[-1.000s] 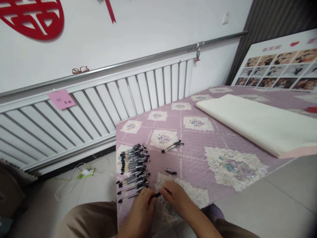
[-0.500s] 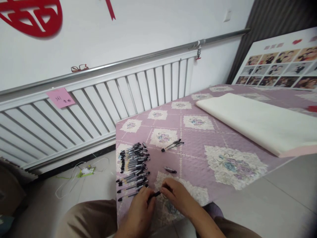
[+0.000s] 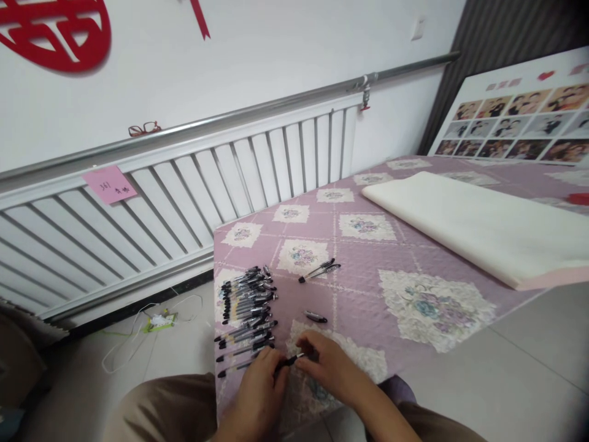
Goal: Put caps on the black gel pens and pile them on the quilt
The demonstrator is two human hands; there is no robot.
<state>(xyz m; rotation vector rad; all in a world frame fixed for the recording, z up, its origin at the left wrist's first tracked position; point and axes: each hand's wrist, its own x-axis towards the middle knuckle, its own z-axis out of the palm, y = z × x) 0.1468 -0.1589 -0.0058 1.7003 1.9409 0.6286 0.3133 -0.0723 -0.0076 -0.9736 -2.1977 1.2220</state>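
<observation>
My left hand (image 3: 262, 383) is closed around the barrel of a black pen (image 3: 288, 361), whose pale tip end points right. At that end, my right hand (image 3: 324, 362) has its thumb and curled forefinger around the tip. Its other fingers are folded and partly hidden. Left of and beyond my hands lie many black-capped clear pens (image 3: 248, 307), laid side by side in a column. A loose black pen cap (image 3: 315, 317) rests just past my right hand. Farther back, a few pens (image 3: 319, 270) lie together at an angle.
A purple flowered cloth (image 3: 354, 294) covers the table. On its right side lies a large cream folded sheet (image 3: 469, 227). Behind stand a white radiator (image 3: 276, 159) with a pink note (image 3: 109, 185) and a photo board (image 3: 519, 116). A white cable (image 3: 133, 334) lies on the floor.
My right thumb and forefinger have parted slightly at the pen's end, and its pale tip now shows between them. My left hand keeps its hold. The view has shifted slightly.
</observation>
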